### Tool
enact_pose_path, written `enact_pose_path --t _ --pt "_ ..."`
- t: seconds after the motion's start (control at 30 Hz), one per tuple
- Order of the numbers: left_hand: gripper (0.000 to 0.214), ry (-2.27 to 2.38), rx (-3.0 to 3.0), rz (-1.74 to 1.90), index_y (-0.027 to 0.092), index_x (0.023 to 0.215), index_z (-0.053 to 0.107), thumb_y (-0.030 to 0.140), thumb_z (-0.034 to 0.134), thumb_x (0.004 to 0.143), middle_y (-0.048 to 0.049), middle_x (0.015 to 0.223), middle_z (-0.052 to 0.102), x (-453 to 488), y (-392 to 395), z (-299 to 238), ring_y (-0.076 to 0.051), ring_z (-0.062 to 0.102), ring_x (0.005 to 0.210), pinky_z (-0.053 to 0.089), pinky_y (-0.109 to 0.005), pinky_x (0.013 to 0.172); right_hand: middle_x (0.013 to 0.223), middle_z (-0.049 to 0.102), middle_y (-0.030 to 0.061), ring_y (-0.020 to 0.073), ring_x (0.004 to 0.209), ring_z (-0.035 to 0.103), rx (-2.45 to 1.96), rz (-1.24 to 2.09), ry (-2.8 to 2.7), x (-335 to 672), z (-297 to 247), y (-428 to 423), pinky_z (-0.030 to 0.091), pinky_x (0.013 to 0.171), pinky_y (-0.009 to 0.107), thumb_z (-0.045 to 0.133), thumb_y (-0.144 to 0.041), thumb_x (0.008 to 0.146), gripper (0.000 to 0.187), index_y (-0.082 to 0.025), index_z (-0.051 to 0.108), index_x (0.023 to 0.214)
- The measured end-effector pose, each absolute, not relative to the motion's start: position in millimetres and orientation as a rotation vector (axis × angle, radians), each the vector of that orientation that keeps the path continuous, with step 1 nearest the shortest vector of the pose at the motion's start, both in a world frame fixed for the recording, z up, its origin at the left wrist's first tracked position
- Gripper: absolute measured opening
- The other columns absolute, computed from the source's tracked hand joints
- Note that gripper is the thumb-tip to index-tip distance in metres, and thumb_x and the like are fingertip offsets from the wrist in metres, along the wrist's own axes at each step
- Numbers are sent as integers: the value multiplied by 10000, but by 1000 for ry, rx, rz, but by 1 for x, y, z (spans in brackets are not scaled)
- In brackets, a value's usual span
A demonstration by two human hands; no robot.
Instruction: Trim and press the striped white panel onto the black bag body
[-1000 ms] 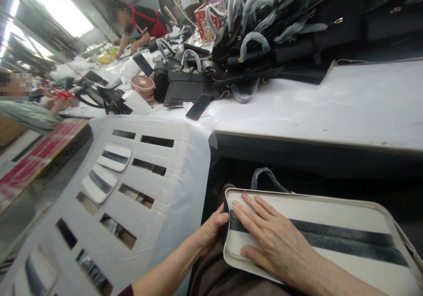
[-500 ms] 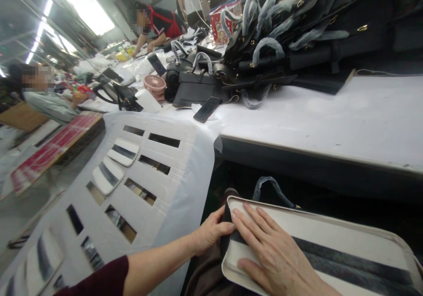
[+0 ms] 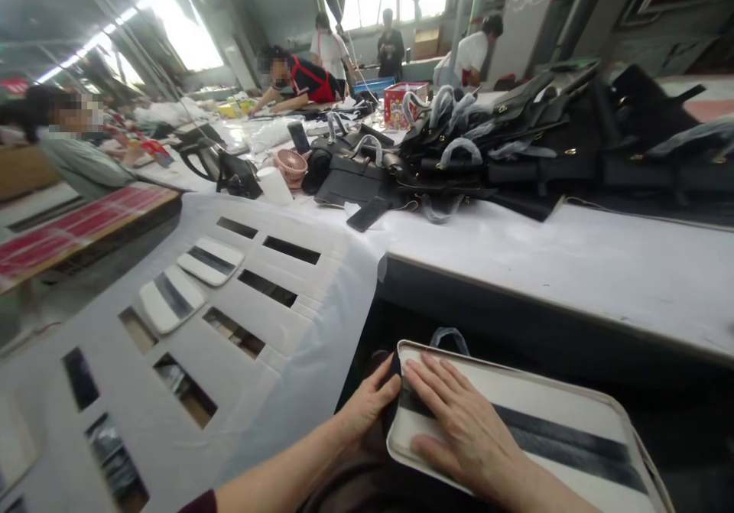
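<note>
A bag panel, cream with a dark stripe along its middle and a raised rim, lies slanted at the lower right. Its left end is gripped by my left hand, thumb near the rim and fingers mostly hidden behind a dark edge. Flat on the panel's face rests my right hand, fingers stretched out toward that same end. A plastic-wrapped handle sticks up behind the panel's far rim. What lies under the panel is hidden.
To the left stands a slotted white board carrying smaller striped panels. Beyond are a phone, a pink fan, a white roll and piled black bags on the white table. Several people work farther back.
The camera view has tilted up and levelled, showing more of the room. Both hands keep nearly the same places on the panel.
</note>
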State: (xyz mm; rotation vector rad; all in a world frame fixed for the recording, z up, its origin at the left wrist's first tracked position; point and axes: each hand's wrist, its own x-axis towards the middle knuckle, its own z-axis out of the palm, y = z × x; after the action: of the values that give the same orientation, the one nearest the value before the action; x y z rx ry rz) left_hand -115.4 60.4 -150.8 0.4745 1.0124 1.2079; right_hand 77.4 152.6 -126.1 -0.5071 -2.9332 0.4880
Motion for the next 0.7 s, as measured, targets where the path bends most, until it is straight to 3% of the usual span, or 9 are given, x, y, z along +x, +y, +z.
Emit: enact_pose_path --t 0.1,0.23,0.4,0.53,0.6,0.7 --pt "594 924 360 1238 263 1461 437 444 599 919 -114 1461 497 -118 55 -154 -302 436 1364 341 -461 1126 1609 194 0 246 1482 191 -509 498 -2940 77 -124 152 260 1211 481 641 -443 852 900 -251 136 1572" --pt "644 995 375 1201 299 1438 462 309 707 843 -93 1480 478 -127 57 -149 -325 464 1338 391 -487 1085 1598 247 28 259 1479 196 -471 526 -2902 75 -124 152 258 1208 487 606 -464 888 828 -241 185 1565" --pt "669 1044 461 1212 258 1384 537 249 756 751 -74 1485 474 -126 64 -141 -300 410 1383 291 -478 1174 1600 247 56 275 1482 176 -512 639 -2921 76 -119 153 214 1217 490 642 -407 868 858 -219 179 1566" --pt "716 1314 401 1204 265 1390 529 358 784 727 -55 1480 482 -117 63 -153 -318 365 1409 231 -485 1203 1588 289 41 266 1476 192 -467 863 -2879 82 -102 156 152 1234 443 549 -597 909 823 -241 196 1562" --pt "739 1391 367 1223 289 1382 531 428 797 707 -24 1479 486 -114 67 -162 -328 324 1427 222 -478 1206 1579 311 37 248 1473 201 -465 887 -2851 84 -95 162 140 1234 414 512 -600 934 772 -256 208 1555" --pt "762 1455 422 1232 351 1392 507 508 782 698 39 1501 456 -107 73 -163 -325 226 1464 171 -456 1217 1625 163 63 247 1477 186 -473 903 -2825 89 -86 169 152 1225 404 544 -561 933 773 -267 191 1555"
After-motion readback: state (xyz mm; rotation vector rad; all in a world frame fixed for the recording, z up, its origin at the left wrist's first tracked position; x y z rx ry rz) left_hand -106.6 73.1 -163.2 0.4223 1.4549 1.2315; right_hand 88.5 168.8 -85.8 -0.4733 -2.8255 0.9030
